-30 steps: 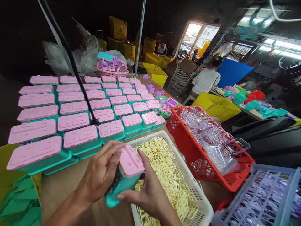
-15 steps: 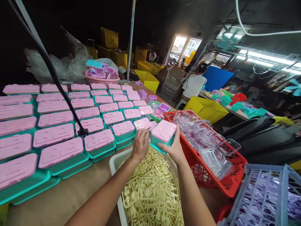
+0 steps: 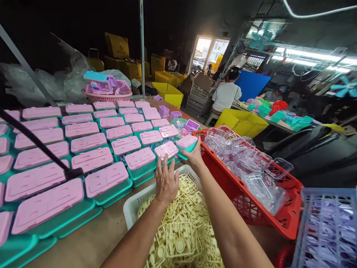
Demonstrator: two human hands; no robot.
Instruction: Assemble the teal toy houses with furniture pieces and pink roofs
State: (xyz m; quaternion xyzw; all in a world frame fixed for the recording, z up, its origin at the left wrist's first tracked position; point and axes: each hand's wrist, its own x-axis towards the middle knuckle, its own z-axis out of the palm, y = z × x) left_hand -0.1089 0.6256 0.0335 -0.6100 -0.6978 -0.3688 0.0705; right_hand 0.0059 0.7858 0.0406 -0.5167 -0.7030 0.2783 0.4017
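My right hand (image 3: 194, 157) grips a teal box with a pink lid (image 3: 186, 141) by its near right side, at the front right end of the rows of boxes. My left hand (image 3: 167, 178) is open, fingers stretched forward, at the near edge of the neighbouring pink-lidded box (image 3: 166, 149); whether the fingertips touch it I cannot tell. Below both hands stands a white basket (image 3: 129, 208) heaped with cream plastic part frames (image 3: 178, 238). Many more pink-lidded teal boxes (image 3: 92, 160) are stacked in rows to the left.
A red basket (image 3: 267, 219) of clear plastic covers is at my right, beside a blue-grey crate (image 3: 329, 191) of purple pieces. A black lamp arm (image 3: 41, 147) crosses the left side. Behind the rows stands a pink basket (image 3: 108, 97). Farther off a person (image 3: 227, 95) sits.
My right hand has moved the box away from me and down to the end of the rows. My left hand has opened from curled fingers. The view has shifted slightly right.
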